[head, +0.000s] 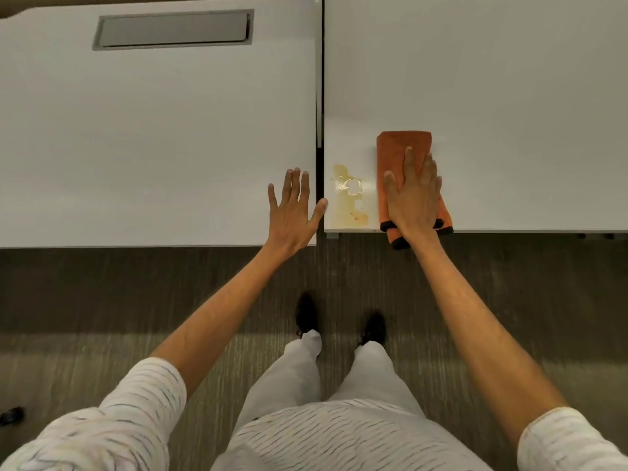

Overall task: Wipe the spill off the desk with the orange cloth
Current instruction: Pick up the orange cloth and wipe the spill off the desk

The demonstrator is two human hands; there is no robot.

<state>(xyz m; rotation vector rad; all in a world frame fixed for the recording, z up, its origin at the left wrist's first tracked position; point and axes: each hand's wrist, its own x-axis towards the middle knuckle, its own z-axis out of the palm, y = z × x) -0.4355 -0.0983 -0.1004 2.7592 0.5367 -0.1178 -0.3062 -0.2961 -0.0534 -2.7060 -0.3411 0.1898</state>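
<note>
Items I see: two white counters, left counter point(136, 147) and right counter point(509, 96), side by side. My right hand point(413, 198) flat on the folded orange cloth point(402, 147) at the right counter's near edge. Yellowish spill point(350, 198) just left of the cloth. My left hand point(292, 212) spread flat on the left counter.

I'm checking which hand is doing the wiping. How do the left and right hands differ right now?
The right hand presses flat on the orange cloth; the left hand rests on bare desk. The right hand lies right of the spill, the left across the gap. Both are open, palms down.
</note>
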